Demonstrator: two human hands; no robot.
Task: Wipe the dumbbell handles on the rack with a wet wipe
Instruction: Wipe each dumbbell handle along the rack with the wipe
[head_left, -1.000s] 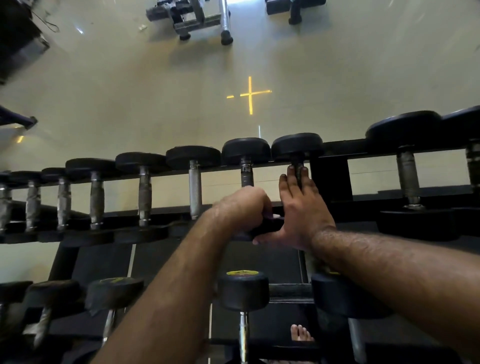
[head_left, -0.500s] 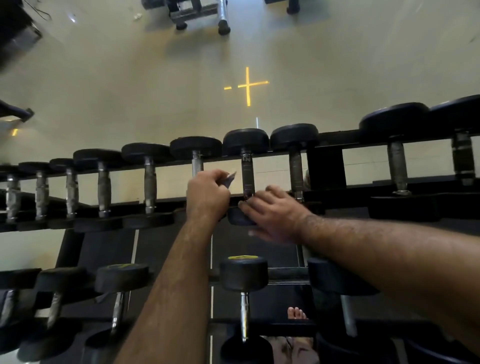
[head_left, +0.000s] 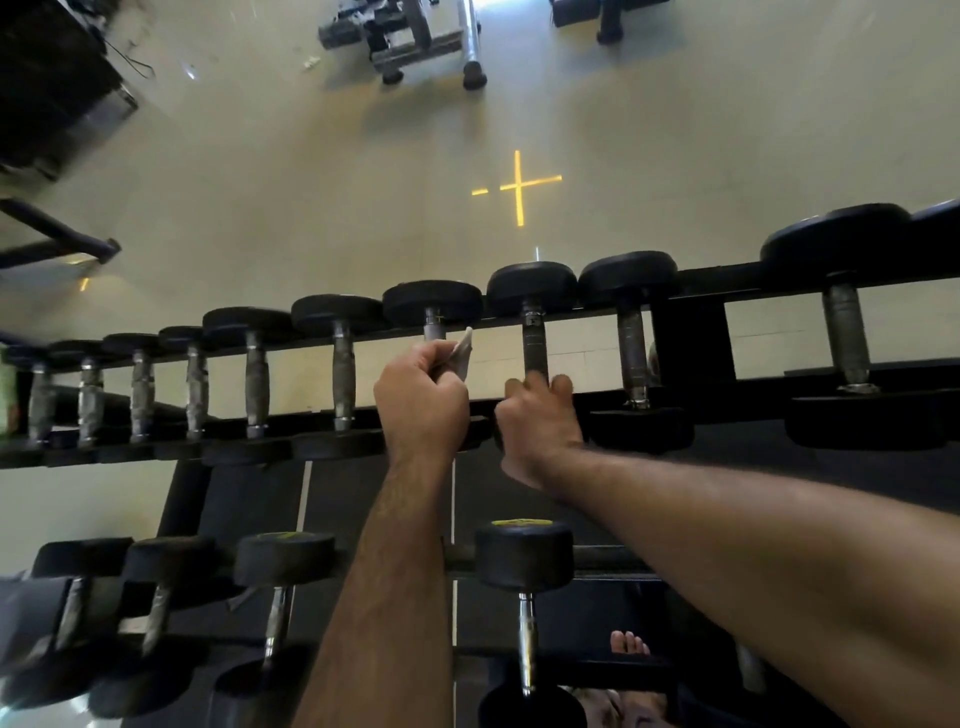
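The black steel rack (head_left: 685, 332) crossed the view from 9 o'clock to 3 o'clock, its upper tier a row of dumbbells lying side by side with black round heads and grey knurled metal handles. A lower tier showed at 6 o'clock with more dumbbells, 1 (head_left: 524, 558) of them bearing a yellow mark on its head. Behind the rack lay the pale floor (head_left: 234, 208), with a yellow cross (head_left: 518, 187) at 12 o'clock and a piece of gym equipment (head_left: 410, 41) further up.

The right hand (head_left: 537, 415) rested on the near end of the dark-handled dumbbell (head_left: 535, 343) just right of centre, its fingers (head_left: 535, 382) curled round the lower part of the handle. The left hand (head_left: 421, 400) sat just beside it at the 9 o'clock side, fingers clenched round the wet wipe (head_left: 462, 353) on the handle of the neighbouring dumbbell (head_left: 432, 327). That handle looked dull grey above the fist, and most of it was hidden by the hand. The wipe was a small whitish crumpled piece, its corner sticking out of the fist towards 1 o'clock.

Toes of a bare foot (head_left: 629, 643) showed under the lower tier at 5 o'clock.
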